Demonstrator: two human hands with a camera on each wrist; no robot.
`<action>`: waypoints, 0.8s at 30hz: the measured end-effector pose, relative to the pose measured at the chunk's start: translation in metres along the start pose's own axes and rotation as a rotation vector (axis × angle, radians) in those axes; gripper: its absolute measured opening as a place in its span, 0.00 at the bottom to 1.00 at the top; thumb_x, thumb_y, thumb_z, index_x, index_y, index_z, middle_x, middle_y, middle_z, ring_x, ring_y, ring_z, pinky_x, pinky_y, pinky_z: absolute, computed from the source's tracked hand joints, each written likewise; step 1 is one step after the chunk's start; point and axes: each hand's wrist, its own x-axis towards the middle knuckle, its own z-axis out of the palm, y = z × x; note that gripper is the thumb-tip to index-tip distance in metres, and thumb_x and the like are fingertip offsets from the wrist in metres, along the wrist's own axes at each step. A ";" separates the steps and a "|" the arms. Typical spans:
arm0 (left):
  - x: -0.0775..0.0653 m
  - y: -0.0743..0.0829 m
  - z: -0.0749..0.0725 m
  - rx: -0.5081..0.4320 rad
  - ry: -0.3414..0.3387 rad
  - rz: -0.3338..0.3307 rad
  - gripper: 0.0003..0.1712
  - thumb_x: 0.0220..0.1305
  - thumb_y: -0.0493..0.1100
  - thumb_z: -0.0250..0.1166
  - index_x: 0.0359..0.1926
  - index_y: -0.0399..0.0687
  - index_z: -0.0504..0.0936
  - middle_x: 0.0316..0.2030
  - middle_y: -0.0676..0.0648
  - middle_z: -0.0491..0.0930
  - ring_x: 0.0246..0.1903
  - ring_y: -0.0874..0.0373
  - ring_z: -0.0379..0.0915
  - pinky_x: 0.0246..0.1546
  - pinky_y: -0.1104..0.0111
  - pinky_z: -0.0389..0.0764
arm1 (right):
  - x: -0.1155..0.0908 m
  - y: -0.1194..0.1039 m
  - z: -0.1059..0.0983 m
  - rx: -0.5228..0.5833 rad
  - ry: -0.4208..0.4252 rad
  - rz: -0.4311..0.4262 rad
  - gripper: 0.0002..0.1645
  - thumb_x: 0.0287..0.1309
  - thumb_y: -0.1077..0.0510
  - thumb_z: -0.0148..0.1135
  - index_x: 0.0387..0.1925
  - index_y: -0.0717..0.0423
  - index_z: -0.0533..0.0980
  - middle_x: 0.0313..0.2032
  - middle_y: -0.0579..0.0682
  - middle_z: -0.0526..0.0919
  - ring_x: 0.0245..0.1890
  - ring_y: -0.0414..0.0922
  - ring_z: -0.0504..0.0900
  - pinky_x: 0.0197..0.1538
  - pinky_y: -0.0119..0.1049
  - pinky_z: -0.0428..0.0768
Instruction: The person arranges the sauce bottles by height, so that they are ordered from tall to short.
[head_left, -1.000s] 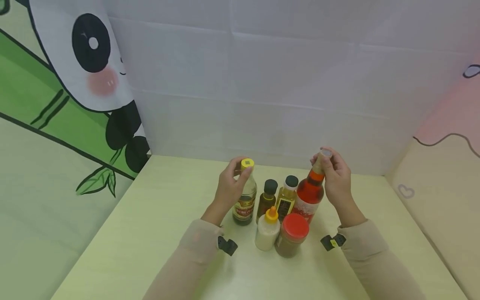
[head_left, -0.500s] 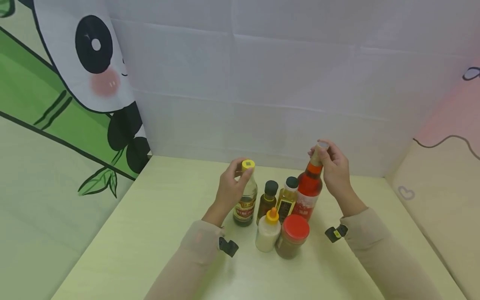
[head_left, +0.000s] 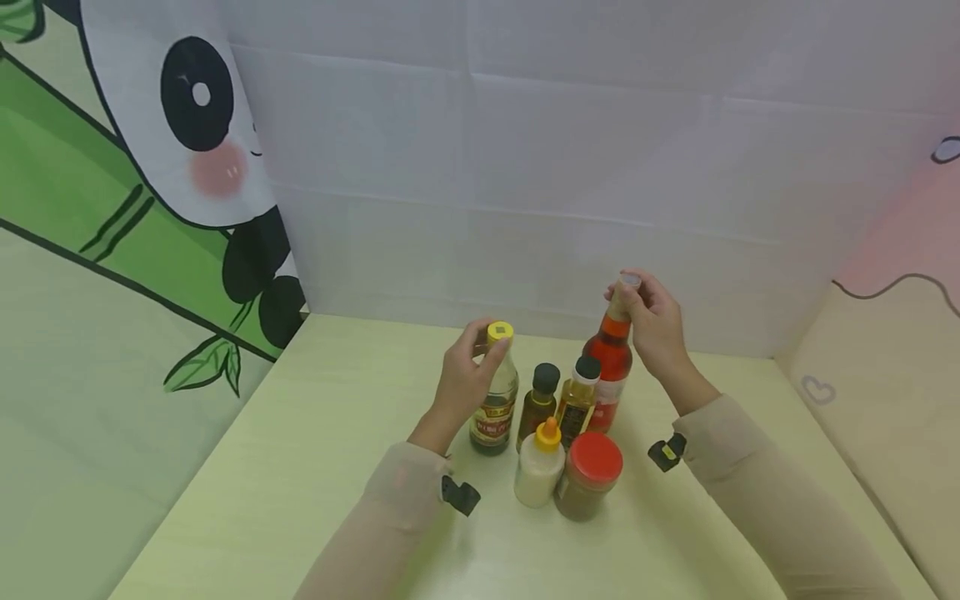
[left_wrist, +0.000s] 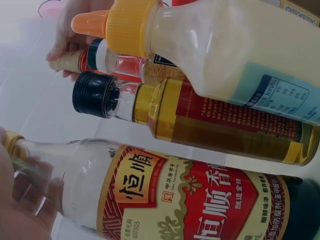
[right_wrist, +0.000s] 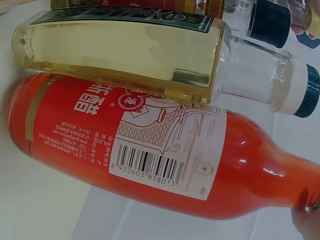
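Both forearms reach up from the bottom edge of the frame, spread apart, wrists bent inward over the group of bottles. The left hand [head_left: 465, 379], just left of centre, has thumb and fingers clasped around the top of the yellow-capped bottle [head_left: 493, 417], which stands on the table [head_left: 337, 467]. Right of centre and a little higher up the frame, the right hand [head_left: 660, 329] grips the red bottle [head_left: 609, 358] by its neck, thumb toward us; its base is hidden from me. Between them, lower-centre, stand two dark-capped bottles [head_left: 537, 410], and in front of those a squeeze bottle [head_left: 538, 475] beside a red-lidded jar [head_left: 588, 475].
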 end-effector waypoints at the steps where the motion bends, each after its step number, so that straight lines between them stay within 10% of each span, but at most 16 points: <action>1: 0.000 0.000 0.000 0.001 0.001 -0.003 0.20 0.71 0.48 0.57 0.56 0.39 0.73 0.46 0.43 0.79 0.44 0.51 0.77 0.45 0.60 0.80 | 0.001 0.000 0.001 0.001 -0.005 0.000 0.19 0.71 0.54 0.54 0.55 0.65 0.71 0.40 0.51 0.80 0.42 0.42 0.81 0.52 0.33 0.77; 24: -0.001 -0.002 0.003 -0.004 0.019 0.004 0.21 0.71 0.49 0.57 0.57 0.40 0.73 0.45 0.44 0.80 0.44 0.50 0.77 0.44 0.55 0.80 | 0.030 0.001 0.035 -0.062 -0.082 0.040 0.20 0.71 0.57 0.55 0.57 0.67 0.70 0.49 0.68 0.79 0.46 0.48 0.80 0.56 0.43 0.75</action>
